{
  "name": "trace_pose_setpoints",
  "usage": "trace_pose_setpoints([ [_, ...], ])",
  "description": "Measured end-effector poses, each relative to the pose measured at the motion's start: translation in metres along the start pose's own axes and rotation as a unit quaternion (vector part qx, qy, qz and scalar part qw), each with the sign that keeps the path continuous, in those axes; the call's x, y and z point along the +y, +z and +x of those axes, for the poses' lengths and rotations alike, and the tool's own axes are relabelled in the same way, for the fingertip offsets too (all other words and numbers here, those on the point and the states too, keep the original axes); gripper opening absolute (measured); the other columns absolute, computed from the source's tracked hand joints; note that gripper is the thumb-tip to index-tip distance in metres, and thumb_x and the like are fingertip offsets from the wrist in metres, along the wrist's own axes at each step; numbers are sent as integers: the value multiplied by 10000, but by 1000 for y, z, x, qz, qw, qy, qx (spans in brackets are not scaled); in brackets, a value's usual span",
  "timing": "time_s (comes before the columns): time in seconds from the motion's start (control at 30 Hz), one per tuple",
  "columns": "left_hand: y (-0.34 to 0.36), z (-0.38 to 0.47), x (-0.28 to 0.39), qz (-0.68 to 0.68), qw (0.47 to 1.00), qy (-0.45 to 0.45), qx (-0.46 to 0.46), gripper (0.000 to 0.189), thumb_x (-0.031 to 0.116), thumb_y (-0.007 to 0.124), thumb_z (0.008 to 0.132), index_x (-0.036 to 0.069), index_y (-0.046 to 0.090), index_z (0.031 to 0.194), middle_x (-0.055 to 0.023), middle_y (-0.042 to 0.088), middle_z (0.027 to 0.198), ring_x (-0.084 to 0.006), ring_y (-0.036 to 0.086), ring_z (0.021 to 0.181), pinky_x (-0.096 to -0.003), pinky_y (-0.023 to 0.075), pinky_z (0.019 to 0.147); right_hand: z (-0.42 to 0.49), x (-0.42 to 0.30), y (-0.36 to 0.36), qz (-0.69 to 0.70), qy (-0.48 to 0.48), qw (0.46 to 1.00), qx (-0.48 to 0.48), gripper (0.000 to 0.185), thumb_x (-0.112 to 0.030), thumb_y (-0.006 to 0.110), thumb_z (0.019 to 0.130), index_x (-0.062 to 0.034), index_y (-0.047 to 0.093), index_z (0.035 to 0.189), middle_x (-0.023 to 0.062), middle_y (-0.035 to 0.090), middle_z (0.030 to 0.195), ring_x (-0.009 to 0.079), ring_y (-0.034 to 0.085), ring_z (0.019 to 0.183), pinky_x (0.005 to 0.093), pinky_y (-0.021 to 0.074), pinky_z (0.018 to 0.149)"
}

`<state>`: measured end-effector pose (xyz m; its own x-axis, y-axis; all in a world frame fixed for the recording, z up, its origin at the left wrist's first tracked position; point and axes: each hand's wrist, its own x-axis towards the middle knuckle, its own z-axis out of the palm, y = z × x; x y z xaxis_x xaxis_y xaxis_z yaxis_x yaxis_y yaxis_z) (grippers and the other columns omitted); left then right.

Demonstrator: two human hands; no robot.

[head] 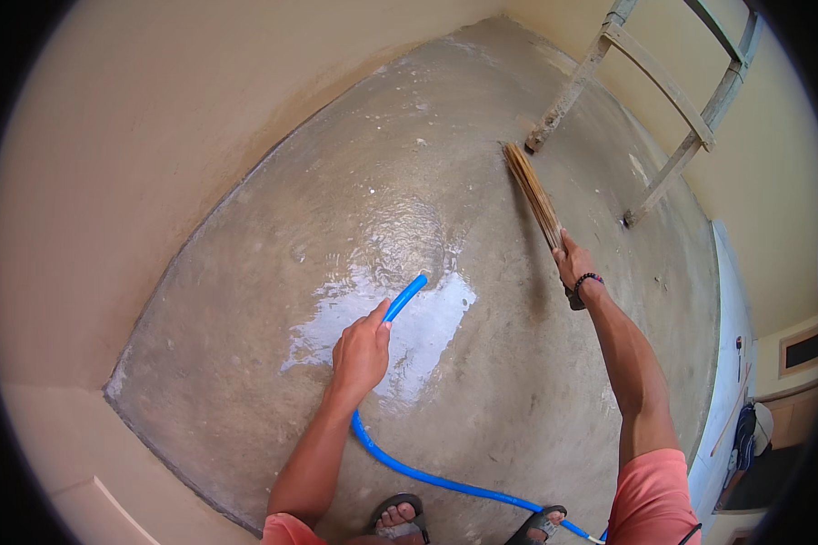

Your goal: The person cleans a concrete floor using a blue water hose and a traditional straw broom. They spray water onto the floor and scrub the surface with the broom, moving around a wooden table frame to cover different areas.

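Observation:
My left hand (362, 351) grips a blue hose (409, 294) close to its outlet end, which points forward over the wet concrete floor (245, 320). From below that hand, the hose curves back and right toward my sandalled feet. A stick broom (533, 194) is held in my right hand (574, 264), out to the right. Its bristle tips reach the floor near one leg of a wooden ladder (566, 95). Rippled, shiny water (395, 340) lies around and ahead of the hose end.
The ladder leans at the upper right. A plastered wall (136, 150) borders the floor on the left. My sandals (402, 512) stand at the bottom, one by the hose. Pale tiles (719, 381) and several items, including a stick (729, 412), lie at the far right.

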<state>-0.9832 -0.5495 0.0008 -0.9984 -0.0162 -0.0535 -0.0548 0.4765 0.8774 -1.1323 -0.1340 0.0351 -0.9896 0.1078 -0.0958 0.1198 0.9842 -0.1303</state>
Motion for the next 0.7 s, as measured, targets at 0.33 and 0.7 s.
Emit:
trace_pose_setpoints([
  [0.33,45,11,10,74,996,12,-38,358,146,534,931,72,580,1278,-236,652,957,-412,627,895,-489,487,779,-182,16,1,-41,-175,968,-175,568,-373,473,975,-258,281,1498,216,604,930,408,628,801,480,507,734],
  [0.7,79,10,26,103,987,105,-71,359,101,547,907,51,589,1260,-236,638,901,-410,614,856,-486,476,755,-55,144,-61,-22,93,993,71,557,-324,512,941,-165,364,1454,273,655,976,428,630,930,493,490,825],
])
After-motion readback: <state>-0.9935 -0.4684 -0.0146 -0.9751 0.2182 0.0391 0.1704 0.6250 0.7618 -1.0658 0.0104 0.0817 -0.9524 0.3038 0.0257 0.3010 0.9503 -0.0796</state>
